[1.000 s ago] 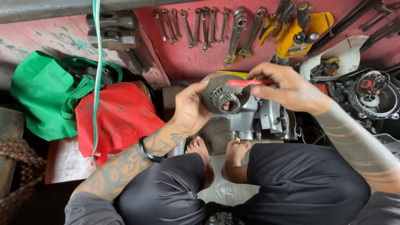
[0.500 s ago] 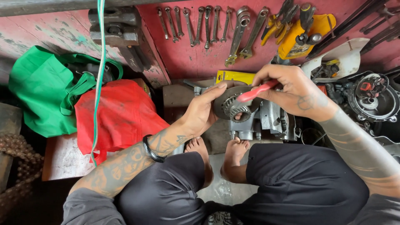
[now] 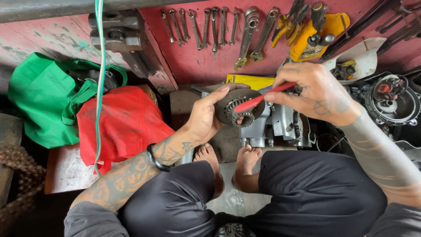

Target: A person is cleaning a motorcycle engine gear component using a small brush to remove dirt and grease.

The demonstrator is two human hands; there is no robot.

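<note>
Two hands working one round metal part.
Left hand (image 3: 206, 117) is gripping the toothed disc (image 3: 239, 106); right hand (image 3: 318, 92), just beside, is pinching a red brush (image 3: 258, 98) lying across the disc's face.

The far rim of the round toothed metal part (image 3: 239, 106) is covered by the left hand (image 3: 206, 116), whose palm side is turned away from view. The bristle end of the red brush (image 3: 258, 97) is too blurred to be made out, and its handle end is hidden inside the right hand (image 3: 315, 90). The grey engine block (image 3: 280, 127) is partly concealed behind the round part and the right hand. The right forearm is cut off by the right edge. The row of spanners (image 3: 210, 24) is clipped along the top edge. What is held inside the green bag (image 3: 39, 96) and the red bag (image 3: 125, 123) cannot be seen.
</note>
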